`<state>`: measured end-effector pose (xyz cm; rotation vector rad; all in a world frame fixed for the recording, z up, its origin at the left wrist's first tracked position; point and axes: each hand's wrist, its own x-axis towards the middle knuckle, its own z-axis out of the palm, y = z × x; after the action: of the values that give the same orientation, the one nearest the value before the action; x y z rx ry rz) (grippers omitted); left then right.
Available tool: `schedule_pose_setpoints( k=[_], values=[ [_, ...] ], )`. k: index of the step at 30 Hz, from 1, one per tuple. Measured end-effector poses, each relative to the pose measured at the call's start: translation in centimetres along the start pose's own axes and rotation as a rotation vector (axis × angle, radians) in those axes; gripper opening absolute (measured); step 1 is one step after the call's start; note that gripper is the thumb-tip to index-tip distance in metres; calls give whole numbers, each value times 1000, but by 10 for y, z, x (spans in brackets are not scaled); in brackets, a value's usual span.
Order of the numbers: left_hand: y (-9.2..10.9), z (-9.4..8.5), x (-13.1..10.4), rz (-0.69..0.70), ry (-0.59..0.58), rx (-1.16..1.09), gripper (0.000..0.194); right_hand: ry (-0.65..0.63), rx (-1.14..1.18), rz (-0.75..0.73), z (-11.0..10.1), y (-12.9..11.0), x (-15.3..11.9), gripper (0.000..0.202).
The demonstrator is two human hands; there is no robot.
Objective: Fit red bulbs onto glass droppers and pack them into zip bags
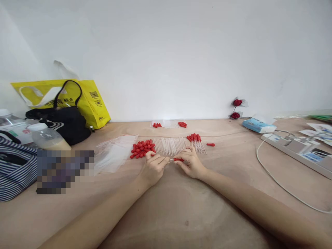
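Note:
Close together over the table, both hands are closed. My right hand (192, 163) pinches a red rubber dropper bulb (178, 159). A thin clear glass tube (171, 160) reaches from the bulb toward my left hand (155, 168), whose fingers are shut on it. Just beyond the hands lies a row of clear glass tubes (169, 146). A heap of red bulbs (141, 149) sits beside my left hand. On the right, several tubes with red bulbs on them (195, 138) lie in a bunch, and a single red bulb (210, 144) lies apart from them.
Clear plastic bags (114, 152) lie left of the heap. Farther back are two small red bulb groups (157, 125) (182, 124) on clear plastic. Bags and bottles (49, 135) crowd the left. A tissue pack (259, 125), power strip (298, 152) and white cable (275, 183) occupy the right.

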<state>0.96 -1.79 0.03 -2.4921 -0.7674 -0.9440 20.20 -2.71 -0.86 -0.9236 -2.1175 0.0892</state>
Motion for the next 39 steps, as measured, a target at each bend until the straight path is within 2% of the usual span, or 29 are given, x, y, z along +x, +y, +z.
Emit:
schedule_pose_setpoints(
  k=[13,21,26,30,32,33,35,39],
  values=[
    [3,2,0,20,-4,-24,22,-61,-37,-46,1,-2,1,16],
    [-2,3,3,-9,26,-22,16,8,103,159,-3,5,-1,18],
    [-2,-1,4,-27,40,-109,18,70,491,301,-2,8,5,25],
    [-2,-6,4,-115,0,-189,26,203,662,480,-18,33,20,41],
    [-2,-6,5,-151,-27,-204,26,298,589,571,-34,53,27,43],
    [-2,-5,5,-162,-42,-205,25,320,479,639,-42,63,29,41],
    [-2,-4,5,-177,-74,-206,22,271,179,792,-56,81,31,34],
    [-1,-3,5,-191,-106,-208,21,230,-57,917,-63,101,26,26]
  ],
)
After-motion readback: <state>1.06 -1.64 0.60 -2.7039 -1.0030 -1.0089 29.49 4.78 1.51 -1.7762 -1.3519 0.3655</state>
